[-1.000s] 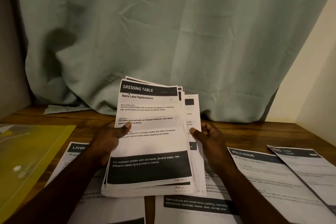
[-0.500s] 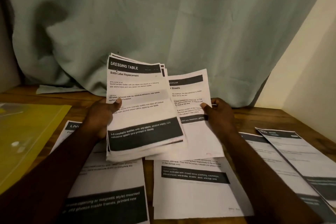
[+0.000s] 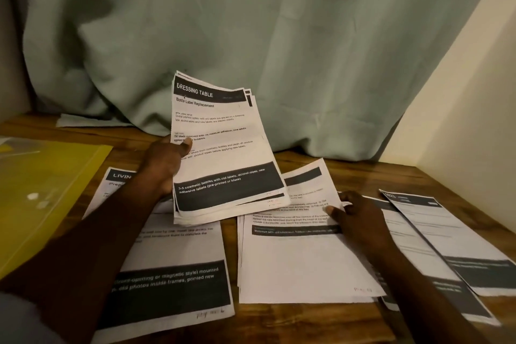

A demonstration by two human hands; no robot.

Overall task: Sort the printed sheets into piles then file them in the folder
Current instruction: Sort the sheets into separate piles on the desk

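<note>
My left hand (image 3: pixel 163 165) grips a stack of printed sheets (image 3: pixel 223 153) by its left edge, thumb on the top page headed "DRESSING TABLE", held tilted above the table. My right hand (image 3: pixel 354 212) pinches the right edge of a single sheet (image 3: pixel 301 254) that lies on the middle pile. A pile headed "LIVIN" (image 3: pixel 178 274) lies under my left forearm. Two more sheets (image 3: pixel 435 234) lie at the right. The yellow folder (image 3: pixel 47 193) rests flat at the far left.
A wooden table (image 3: pixel 363 173) carries everything. A pale green curtain (image 3: pixel 251 36) hangs behind it and bunches on the tabletop. A cream wall (image 3: pixel 469 98) closes off the right side.
My right hand drew one sheet out from behind the stack, carried it right and down, and laid it on the middle pile. The stack in my left hand stayed raised.
</note>
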